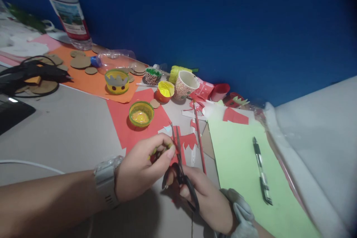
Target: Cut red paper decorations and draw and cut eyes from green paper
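My left hand is closed around a small item with yellow-green and dark red parts, mostly hidden by the fingers. Black-handled scissors are in my right hand, their blades parted and pointing away, just right of my left fingertips. Beyond the hands, red paper lies on the table with a green-rimmed yellow bowl on it. Cut red scraps are next to the blades. A red stick lies to their right.
Several decorated cups, including a large patterned cup, stand behind. Green paper with a pen lies at right. Orange paper, a glue gun and a tall bottle are at left. A blue wall rises behind.
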Tool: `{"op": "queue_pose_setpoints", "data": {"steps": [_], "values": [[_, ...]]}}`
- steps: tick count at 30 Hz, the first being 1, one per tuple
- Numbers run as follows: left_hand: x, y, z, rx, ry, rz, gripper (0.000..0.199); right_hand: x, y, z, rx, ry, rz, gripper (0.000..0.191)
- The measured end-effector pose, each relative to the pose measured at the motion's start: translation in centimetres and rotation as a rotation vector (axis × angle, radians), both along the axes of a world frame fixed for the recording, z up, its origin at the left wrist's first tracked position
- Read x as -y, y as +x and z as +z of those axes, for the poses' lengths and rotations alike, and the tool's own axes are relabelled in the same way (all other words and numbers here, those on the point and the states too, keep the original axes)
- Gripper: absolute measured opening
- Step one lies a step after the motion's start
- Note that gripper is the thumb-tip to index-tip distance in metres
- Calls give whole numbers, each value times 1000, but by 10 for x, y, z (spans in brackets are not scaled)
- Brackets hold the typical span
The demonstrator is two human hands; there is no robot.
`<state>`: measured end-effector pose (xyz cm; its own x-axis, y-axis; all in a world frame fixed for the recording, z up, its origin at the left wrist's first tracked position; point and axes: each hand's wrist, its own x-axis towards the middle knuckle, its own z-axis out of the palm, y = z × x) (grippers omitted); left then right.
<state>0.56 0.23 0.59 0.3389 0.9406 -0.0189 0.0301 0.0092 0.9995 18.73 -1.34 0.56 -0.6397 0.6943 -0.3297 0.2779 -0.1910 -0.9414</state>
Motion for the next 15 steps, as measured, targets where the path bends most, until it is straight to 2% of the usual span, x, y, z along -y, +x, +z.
{"op": "queue_pose_setpoints", "data": {"steps": [3, 9, 15], "values": [[0, 0, 0, -10, -10, -9, 18, 1, 0, -2, 11, -36, -6, 47], [0, 1, -1, 15, -17, -42, 18, 2, 0, -4, -12, 7, -18, 50], [-1, 1, -1, -37, 17, -1, 19, 2, 0, -5, -27, -19, -15, 51]]}}
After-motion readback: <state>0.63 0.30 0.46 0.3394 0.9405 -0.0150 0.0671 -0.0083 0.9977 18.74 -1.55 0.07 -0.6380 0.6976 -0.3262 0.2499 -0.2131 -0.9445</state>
